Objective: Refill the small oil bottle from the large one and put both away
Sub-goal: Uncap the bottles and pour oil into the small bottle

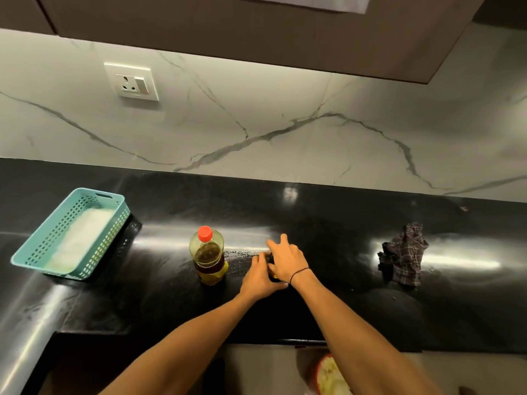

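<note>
The large oil bottle (208, 256), clear with amber oil and a red cap, stands upright on the black countertop (171, 295). Just right of it both hands cover the small oil bottle (274, 277), of which only a dark sliver shows between them. My left hand (259, 276) wraps the bottle's body from the left. My right hand (286, 259) sits over its top with fingers spread. The small bottle's cap is hidden under that hand.
A teal plastic basket (40, 246) with a white liner stands at the left of the counter. A crumpled checked cloth (403, 255) lies at the right. The marble backsplash with a wall socket (131, 81) rises behind. The counter's front edge runs near my forearms.
</note>
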`<state>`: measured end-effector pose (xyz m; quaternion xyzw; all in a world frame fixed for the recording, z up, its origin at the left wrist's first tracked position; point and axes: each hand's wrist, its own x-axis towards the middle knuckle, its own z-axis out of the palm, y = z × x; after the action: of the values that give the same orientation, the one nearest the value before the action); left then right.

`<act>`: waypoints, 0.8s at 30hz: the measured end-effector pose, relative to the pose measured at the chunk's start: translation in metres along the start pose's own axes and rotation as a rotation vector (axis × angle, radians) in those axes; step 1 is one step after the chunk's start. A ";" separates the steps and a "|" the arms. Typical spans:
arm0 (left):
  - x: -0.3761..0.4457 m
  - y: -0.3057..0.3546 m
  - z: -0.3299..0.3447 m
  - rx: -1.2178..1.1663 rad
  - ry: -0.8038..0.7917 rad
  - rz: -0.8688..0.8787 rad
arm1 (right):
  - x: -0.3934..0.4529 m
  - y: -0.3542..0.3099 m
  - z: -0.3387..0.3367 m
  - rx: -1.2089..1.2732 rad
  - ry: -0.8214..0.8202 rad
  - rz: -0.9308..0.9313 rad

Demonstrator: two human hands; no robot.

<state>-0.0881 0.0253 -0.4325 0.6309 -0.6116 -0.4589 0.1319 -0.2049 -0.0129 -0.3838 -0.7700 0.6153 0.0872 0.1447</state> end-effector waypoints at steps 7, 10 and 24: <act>0.006 -0.001 -0.006 -0.010 0.078 0.056 | 0.003 -0.003 0.002 0.015 -0.022 0.012; 0.008 0.003 -0.009 -0.014 0.126 0.099 | 0.003 -0.003 0.003 0.021 -0.021 0.022; 0.022 -0.005 -0.013 0.122 0.102 0.110 | 0.010 0.011 -0.014 -0.116 -0.137 -0.229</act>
<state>-0.0785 0.0015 -0.4384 0.6257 -0.6647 -0.3801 0.1489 -0.2144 -0.0287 -0.3753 -0.8345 0.5059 0.1577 0.1508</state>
